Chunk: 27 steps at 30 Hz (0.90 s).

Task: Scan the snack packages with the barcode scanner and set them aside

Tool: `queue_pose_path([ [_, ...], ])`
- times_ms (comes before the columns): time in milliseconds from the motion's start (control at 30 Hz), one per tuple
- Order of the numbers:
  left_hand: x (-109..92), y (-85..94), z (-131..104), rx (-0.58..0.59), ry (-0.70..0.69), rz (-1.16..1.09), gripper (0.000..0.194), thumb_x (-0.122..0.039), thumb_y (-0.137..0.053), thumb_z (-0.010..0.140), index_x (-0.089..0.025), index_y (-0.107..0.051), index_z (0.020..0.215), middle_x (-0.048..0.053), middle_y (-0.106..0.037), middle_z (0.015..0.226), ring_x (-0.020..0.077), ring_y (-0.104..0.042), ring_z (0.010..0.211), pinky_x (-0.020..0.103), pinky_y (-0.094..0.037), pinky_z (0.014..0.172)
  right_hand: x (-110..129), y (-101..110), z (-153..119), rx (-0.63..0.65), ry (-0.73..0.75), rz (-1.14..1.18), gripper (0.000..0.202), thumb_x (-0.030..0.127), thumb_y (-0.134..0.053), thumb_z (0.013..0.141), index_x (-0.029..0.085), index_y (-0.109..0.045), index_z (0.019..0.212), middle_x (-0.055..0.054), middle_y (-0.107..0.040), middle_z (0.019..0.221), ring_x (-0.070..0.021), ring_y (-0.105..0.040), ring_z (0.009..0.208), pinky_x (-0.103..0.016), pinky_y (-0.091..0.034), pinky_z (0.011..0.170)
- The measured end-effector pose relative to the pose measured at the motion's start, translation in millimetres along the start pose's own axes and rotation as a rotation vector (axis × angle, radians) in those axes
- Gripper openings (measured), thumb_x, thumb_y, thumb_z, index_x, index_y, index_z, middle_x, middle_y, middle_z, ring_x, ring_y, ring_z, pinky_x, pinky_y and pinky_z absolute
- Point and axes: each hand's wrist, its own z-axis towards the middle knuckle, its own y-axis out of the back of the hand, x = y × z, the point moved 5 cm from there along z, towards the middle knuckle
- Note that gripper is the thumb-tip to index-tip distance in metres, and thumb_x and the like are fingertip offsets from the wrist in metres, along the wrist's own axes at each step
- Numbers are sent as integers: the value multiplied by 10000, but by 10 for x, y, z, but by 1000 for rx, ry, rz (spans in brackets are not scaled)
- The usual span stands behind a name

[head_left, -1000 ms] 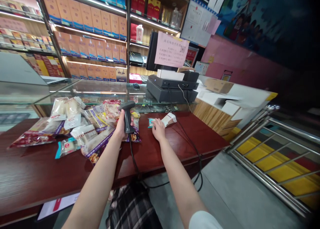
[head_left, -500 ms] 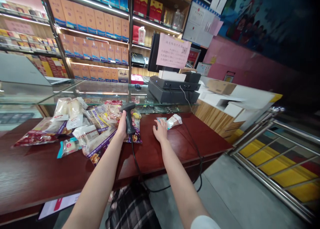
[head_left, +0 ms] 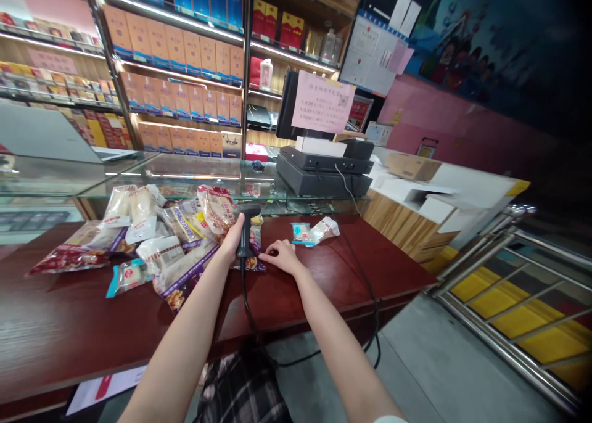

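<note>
My left hand [head_left: 235, 238] is wrapped round the handle of a black barcode scanner [head_left: 246, 238], held upright over the right side of a pile of packaged snacks [head_left: 180, 225]. My right hand [head_left: 282, 256] is just right of the scanner, its thumb and index finger apart and their tips near the edge of a purple snack bag [head_left: 252, 263]. Nothing is in its fingers. A small blue-and-white packet [head_left: 301, 233] and a white wrapped item [head_left: 325, 230] lie side by side beyond my right hand.
The red-brown table [head_left: 194, 324] bears the pile. Behind it stand a glass counter [head_left: 194, 167], a cash register [head_left: 324, 170] with a screen and a pink notice [head_left: 322, 102]. The scanner cable [head_left: 247, 299] hangs off the front edge. A metal railing [head_left: 504, 312] is at right.
My right hand has moved left and nearer, away from the small blue-and-white packet, which lies uncovered now. The scanner in my left hand has shifted slightly right and down.
</note>
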Motion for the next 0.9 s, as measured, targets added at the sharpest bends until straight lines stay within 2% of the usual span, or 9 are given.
queue_pose_path([
  [233,88,-130,-11,70,-25,-137,521,-648,-445,893,-146,-576,837,-9,-565,527,91,-506,387,190,-411,390,-116,94,18,-45,-107,107,237,471,-636,846,267,-743,788,-8,-709,966,-224,-586,1007,-394,-311,942],
  [300,81,-143,-19,84,-49,-156,527,-651,-442,892,-145,-567,812,-8,-560,522,86,-503,391,182,-409,396,-113,102,5,-19,-94,131,254,492,-628,848,275,-746,789,1,-720,964,-225,-588,1028,-385,-310,951],
  [400,47,-147,-40,104,-78,-179,523,-644,-440,896,-142,-572,832,-13,-554,518,83,-505,400,178,-426,417,-81,76,-15,26,-47,115,265,542,-699,774,281,-746,767,8,-723,962,-237,-567,1063,-381,-306,951],
  [467,24,-138,-54,115,-75,-178,516,-643,-460,888,-142,-578,871,-15,-558,530,83,-511,404,175,-419,410,-76,57,-22,29,-29,96,249,514,-739,744,265,-732,732,7,-719,975,-235,-557,1064,-380,-305,947],
  [567,-19,-108,-65,134,-83,-180,515,-654,-478,872,-151,-578,916,-19,-568,562,84,-522,410,174,-398,386,-138,66,-18,-9,-29,123,193,416,-723,778,233,-694,725,4,-701,963,-205,-574,999,-361,-336,925],
  [667,-59,-74,-61,146,-122,-177,523,-667,-481,861,-159,-581,932,-25,-562,570,86,-531,414,181,-405,390,-299,160,-4,-148,-79,133,127,333,-667,809,219,-652,754,-8,-658,915,-188,-580,911,-344,-395,878],
  [767,-69,-61,-52,136,-141,-160,529,-672,-498,849,-155,-583,920,-25,-558,552,94,-546,424,197,-447,433,-503,303,-10,-420,-177,152,82,290,-601,820,214,-631,822,-50,-627,946,-210,-571,939,-363,-434,895],
  [833,-68,-68,-53,133,-144,-148,537,-675,-508,842,-149,-581,922,-25,-561,545,96,-553,428,203,-468,461,-605,334,-17,-544,-223,220,193,321,-600,815,202,-621,966,-83,-619,1025,-221,-578,975,-369,-450,915],
  [900,-66,-77,-56,131,-142,-137,547,-681,-512,836,-145,-578,923,-27,-564,544,97,-553,424,210,-479,474,-646,291,0,-534,-228,266,392,404,-641,793,183,-587,1111,-111,-615,1097,-235,-585,1019,-376,-454,940],
])
